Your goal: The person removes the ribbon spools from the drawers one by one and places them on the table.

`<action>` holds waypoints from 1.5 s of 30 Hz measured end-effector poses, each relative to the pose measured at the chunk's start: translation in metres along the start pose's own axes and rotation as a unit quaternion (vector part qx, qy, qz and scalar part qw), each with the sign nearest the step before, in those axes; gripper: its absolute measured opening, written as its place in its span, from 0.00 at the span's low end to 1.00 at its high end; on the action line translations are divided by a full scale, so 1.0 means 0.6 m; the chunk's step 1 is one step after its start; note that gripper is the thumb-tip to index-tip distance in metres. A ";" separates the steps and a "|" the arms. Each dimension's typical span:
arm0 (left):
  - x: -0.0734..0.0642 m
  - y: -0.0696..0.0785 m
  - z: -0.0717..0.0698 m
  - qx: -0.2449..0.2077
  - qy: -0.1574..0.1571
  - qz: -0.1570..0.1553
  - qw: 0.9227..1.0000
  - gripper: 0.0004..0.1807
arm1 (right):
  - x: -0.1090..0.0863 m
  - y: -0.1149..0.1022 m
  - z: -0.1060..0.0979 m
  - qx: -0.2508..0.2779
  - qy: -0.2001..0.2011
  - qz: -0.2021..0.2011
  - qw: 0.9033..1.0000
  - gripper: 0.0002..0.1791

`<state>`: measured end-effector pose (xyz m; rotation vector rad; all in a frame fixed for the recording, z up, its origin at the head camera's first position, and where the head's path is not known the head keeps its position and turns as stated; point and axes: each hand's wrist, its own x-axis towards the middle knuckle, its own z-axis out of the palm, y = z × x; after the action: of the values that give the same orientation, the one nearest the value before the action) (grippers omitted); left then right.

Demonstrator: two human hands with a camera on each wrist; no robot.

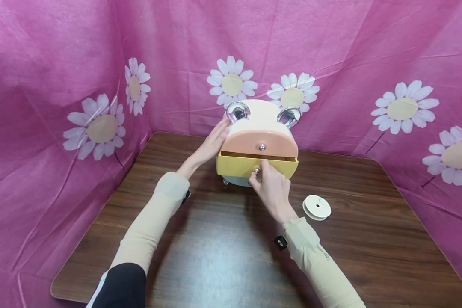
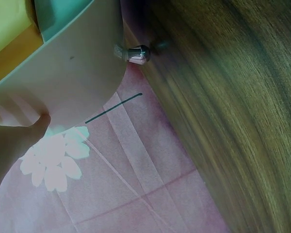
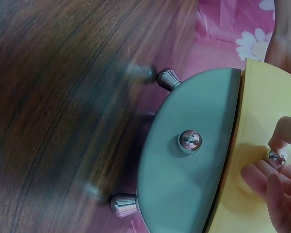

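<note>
1. A pink curtain (image 1: 312, 34) hangs behind the brown table (image 1: 215, 256).
2. Left hand (image 1: 211, 143), fingers extended, rests against the cabinet (image 1: 262, 113), far centre, apparently bracing it.
3. Right hand (image 1: 274, 188) pinches the knob (image 3: 278, 158) of the partly open yellow drawer (image 1: 235, 164), probably for purchase.
4. Right and nearer, a spool (image 1: 318, 206) lies flat, untouched.

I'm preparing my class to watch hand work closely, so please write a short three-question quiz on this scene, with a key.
1. True or false: the yellow drawer of the small cabinet is partly open.
2. Which of the person's hands holds that drawer's knob?
3. In the head view, what lies on the table to the right of the cabinet?
a) a cup
b) a white spool
c) a pair of scissors

Key: 1. True. 2. The right hand. 3. b.
</note>
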<state>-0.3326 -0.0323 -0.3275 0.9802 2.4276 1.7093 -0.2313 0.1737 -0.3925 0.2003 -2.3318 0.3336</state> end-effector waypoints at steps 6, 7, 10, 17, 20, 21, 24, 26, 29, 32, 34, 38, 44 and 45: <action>0.004 -0.006 -0.002 0.003 0.000 0.004 1.000 0.30 | -0.003 -0.002 -0.001 0.000 0.004 0.001 1.000 0.09; 0.008 -0.013 -0.002 0.002 0.001 0.005 1.000 0.30 | -0.003 -0.003 -0.002 0.000 0.004 0.001 1.000 0.09; 0.019 -0.037 0.001 0.002 0.005 0.010 1.000 0.30 | -0.005 -0.004 -0.003 0.001 0.008 0.002 1.000 0.09; 0.031 -0.066 0.003 0.006 0.012 0.015 1.000 0.30 | -0.007 -0.005 -0.004 -0.001 0.011 0.003 1.000 0.09; 0.030 -0.066 0.004 0.002 0.012 0.017 1.000 0.30 | -0.008 -0.004 -0.004 0.000 0.011 0.002 1.000 0.09; 0.029 -0.066 0.004 0.002 0.012 0.016 1.000 0.30 | -0.009 -0.004 -0.004 0.001 0.012 0.002 1.000 0.09; 0.028 -0.065 0.005 0.006 0.013 0.018 1.000 0.30 | -0.010 -0.004 -0.005 0.002 0.015 0.000 1.000 0.10; 0.030 -0.065 0.005 0.007 0.011 0.019 1.000 0.30 | -0.010 -0.005 -0.006 0.003 0.017 -0.001 1.000 0.10; 0.032 -0.065 0.006 0.004 0.005 0.016 1.000 0.30 | -0.010 -0.005 -0.006 0.001 0.019 -0.003 1.000 0.10; 0.033 -0.066 0.006 -0.002 0.000 0.011 1.000 0.30 | -0.011 -0.005 -0.006 0.000 0.020 -0.002 1.000 0.10; 0.032 -0.067 0.007 -0.003 0.000 0.011 1.000 0.30 | -0.012 -0.005 -0.006 -0.001 0.019 -0.001 1.000 0.10; 0.028 -0.066 0.008 0.007 0.004 0.022 1.000 0.30 | -0.015 -0.005 -0.004 0.000 0.022 -0.001 1.000 0.10; 0.028 -0.069 0.007 0.004 0.011 0.028 1.000 0.31 | -0.018 -0.006 -0.005 0.003 0.027 -0.003 1.000 0.10; 0.025 -0.060 0.006 0.002 0.010 0.025 1.000 0.31 | -0.018 -0.006 -0.006 0.003 0.027 -0.004 1.000 0.10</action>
<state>-0.3604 -0.0294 -0.3546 1.0373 2.4400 1.7370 -0.2204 0.1717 -0.3974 0.2001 -2.2760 0.3389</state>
